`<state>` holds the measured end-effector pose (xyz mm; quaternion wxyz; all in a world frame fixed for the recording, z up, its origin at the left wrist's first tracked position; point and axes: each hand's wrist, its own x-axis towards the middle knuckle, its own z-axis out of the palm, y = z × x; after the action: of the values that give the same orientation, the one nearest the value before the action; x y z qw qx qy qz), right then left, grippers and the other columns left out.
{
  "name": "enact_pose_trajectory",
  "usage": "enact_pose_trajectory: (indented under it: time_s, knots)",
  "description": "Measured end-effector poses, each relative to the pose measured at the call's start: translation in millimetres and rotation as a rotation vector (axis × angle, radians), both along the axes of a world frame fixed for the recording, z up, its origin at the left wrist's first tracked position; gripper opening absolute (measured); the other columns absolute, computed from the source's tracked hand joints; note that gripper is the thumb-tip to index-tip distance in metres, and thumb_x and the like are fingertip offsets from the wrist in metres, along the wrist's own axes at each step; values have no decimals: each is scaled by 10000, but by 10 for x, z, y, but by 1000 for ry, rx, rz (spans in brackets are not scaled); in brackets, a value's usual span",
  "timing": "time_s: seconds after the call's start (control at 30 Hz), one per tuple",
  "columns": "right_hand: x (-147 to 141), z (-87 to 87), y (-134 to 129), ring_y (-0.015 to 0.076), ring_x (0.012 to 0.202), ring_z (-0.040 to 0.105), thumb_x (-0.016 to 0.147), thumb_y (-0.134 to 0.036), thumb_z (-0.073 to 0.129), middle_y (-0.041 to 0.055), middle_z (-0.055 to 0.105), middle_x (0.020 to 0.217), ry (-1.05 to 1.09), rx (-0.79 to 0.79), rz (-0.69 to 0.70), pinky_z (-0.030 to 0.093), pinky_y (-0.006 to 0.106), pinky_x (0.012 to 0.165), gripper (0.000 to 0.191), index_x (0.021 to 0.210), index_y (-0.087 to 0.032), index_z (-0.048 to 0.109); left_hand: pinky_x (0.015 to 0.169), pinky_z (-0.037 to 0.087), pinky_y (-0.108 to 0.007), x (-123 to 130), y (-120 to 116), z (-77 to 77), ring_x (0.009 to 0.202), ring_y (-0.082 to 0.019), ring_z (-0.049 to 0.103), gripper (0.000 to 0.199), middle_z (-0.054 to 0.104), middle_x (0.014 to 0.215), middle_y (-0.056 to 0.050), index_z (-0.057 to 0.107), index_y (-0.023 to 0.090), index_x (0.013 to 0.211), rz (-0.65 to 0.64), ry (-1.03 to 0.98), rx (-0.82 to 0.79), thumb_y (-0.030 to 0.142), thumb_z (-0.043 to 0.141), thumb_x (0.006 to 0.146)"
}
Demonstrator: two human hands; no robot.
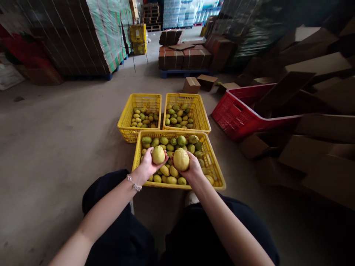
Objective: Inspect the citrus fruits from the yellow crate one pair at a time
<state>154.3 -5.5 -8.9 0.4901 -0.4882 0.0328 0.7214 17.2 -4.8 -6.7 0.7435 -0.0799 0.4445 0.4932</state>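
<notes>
My left hand (148, 164) is wrapped round a smooth, pale yellow-green fruit (158, 155). A larger, lumpier yellow fruit (181, 159) sits in my right hand (192, 166), the fingers curled behind it. I cannot tell the exact kind of fruit. Both hands are side by side, a small gap between the two fruits, over the near yellow crate (215, 166). Inside this crate lie many oval green and yellow fruits (171, 180), partly hidden by my hands.
Behind stand two yellow crates (124, 123) (204, 114) partly filled with similar fruit. At right are a red crate (233, 118) and heaped cardboard boxes (313, 147). Stacked cartons (183, 59) rest on a blue pallet (184, 72). Wrapped stacks (104, 33) rise at left.
</notes>
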Motion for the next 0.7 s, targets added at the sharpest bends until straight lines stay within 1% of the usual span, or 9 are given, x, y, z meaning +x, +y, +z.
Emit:
enact_pose_trajectory:
  time_s: [0.1,0.17,0.23,0.3,0.37,0.43,0.53,0.6,0.7]
  knots:
    - [7,12,6,136,450,580,886,-246,487,-23,600,510,7,22,-79,536,275,479,193,709,-184,533,574,586,-285,11,10,25,604,-144,629,114,608,680,-34,547,153,784,31,31,48,246,581,841]
    - [20,40,5,133,454,572,856,-255,539,-35,591,513,10,38,-102,547,294,496,162,710,-187,533,569,576,-256,9,19,34,578,-125,617,124,597,665,-20,543,159,769,46,56,59,229,638,809]
    - [34,57,4,142,466,575,846,-265,547,-23,598,524,11,27,-96,544,300,491,155,714,-185,539,548,564,-250,2,27,18,570,-129,613,143,609,677,-38,558,152,787,30,66,42,273,619,831]
    - [44,44,8,159,481,585,860,-272,498,5,611,538,24,-1,-65,528,295,469,174,721,-181,550,522,548,-255,-3,33,-23,563,-139,611,190,629,697,-59,576,146,823,4,80,15,318,526,888]
    - [47,1,16,177,496,594,871,-263,435,33,623,555,55,-17,-40,508,290,447,204,739,-176,564,501,526,-241,-1,35,-69,543,-132,600,233,638,699,-56,583,149,848,2,108,-2,301,426,929]
    - [45,-52,23,188,512,601,860,-247,413,41,630,569,95,-9,-31,502,293,444,200,766,-177,575,494,514,-227,6,35,-95,532,-125,591,248,632,686,-45,578,150,849,8,127,-13,288,393,937]
    - [37,-88,25,183,536,606,839,-236,436,17,627,576,105,4,-53,523,305,485,153,785,-192,573,503,528,-241,14,33,-78,550,-137,598,205,610,669,-31,552,160,837,29,122,-31,326,459,914]
    - [32,-70,19,166,528,593,834,-234,457,-8,615,569,65,2,-83,536,309,510,126,768,-203,559,525,550,-262,10,34,-49,580,-145,609,173,604,685,-23,543,174,845,69,114,-20,341,521,885]
    - [24,-18,10,152,502,571,837,-235,466,-26,600,557,13,-5,-114,535,307,506,128,735,-209,539,586,584,-297,-8,46,-29,638,-147,625,153,615,740,-20,542,186,864,153,100,19,336,574,860]
